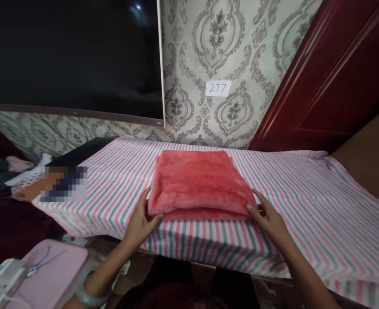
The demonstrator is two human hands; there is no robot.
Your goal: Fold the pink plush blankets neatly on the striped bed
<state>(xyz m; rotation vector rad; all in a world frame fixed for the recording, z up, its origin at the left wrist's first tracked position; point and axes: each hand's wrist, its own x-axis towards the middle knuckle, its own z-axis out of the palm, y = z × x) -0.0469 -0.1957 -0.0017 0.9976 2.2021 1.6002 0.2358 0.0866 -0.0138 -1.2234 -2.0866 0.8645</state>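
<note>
Snugly between left hand (141, 221) and right hand (269, 219) lies coral cloth (202, 182).

Blocked: folded red blanket (202, 180), mid-frame, left hand (142, 221) and right hand (271, 219) at its sides | Open: over blanket; striped cloth (305, 201), centre right | Rear limit: wall (199, 64), upper centre; screen (70, 56), upper left; wooden panel (325, 86), upper right

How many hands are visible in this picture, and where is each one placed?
2. The left hand is at the near left corner of the folded coral fabric; the right hand is at its near right corner.
</note>
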